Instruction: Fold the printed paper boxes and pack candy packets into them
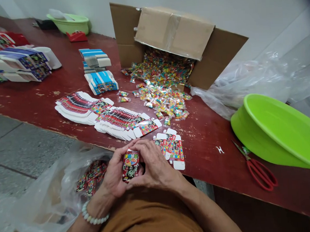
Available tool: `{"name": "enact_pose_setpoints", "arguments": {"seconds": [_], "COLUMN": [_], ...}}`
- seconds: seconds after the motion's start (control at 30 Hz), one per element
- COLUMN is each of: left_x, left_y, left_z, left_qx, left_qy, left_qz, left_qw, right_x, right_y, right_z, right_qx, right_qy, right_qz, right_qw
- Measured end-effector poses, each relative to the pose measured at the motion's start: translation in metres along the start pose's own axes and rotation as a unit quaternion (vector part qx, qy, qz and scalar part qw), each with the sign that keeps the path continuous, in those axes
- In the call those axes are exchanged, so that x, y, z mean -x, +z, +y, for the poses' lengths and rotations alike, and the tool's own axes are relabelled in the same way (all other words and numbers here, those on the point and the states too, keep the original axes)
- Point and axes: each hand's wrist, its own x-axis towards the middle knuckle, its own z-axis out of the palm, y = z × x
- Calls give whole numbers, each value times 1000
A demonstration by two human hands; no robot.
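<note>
Right of the left hand (pixel 114 175) and right hand (pixel 154 164), bare tabletop (pixel 197 134) gives a lane between the loose flat cartons (pixel 175 147) and the scissors (pixel 249 163), with a small white piece (pixel 220 149) lying in it. At the frame's right, the green basin (pixel 245 133) blocks low passage. Ahead, fanned cartons (pixel 122 119) line the near edge; beyond, candy packets (pixel 167 99) and the cardboard box (pixel 176 33), flaps spread, bar the upper centre. Another bare stretch runs between the fan and the purple cartons (pixel 29 62) at upper left.
</note>
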Motion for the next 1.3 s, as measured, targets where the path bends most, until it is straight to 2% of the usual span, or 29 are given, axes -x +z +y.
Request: {"name": "enact_pose_setpoints", "arguments": {"seconds": [0.1,0.23,0.37,0.53,0.7,0.87,1.07,1.3], "left_x": [1,6,10,6,-2,-7,-5,-9], "left_y": [4,11,14,15,19,20,24,29], "left_z": [-2,4,6,4,15,19,13,9], "left_qx": [-50,-60,-83,-110,-57,4,40,53], "left_qy": [31,0,6,10,-41,-31,-73,-48], "left_qz": [14,-28,-19,-6,1,-25,-26,38], "left_qw": [998,998,996,994,998,999,996,997], "right_x": [-1,-4,-7,-6,-3,-3,-6,-14], "right_y": [-2,-5,-8,-6,-4,-3,3,11], "right_z": [3,1,-4,-4,-7,-13,-13,-8], "right_qx": [58,44,65,91,84,138,117,85], "right_qy": [13,-18,-31,-41,-41,-31,-37,-16], "right_qz": [0,20,42,19,34,-8,45,75], "right_qw": [998,999,997,995,995,990,991,993]}}
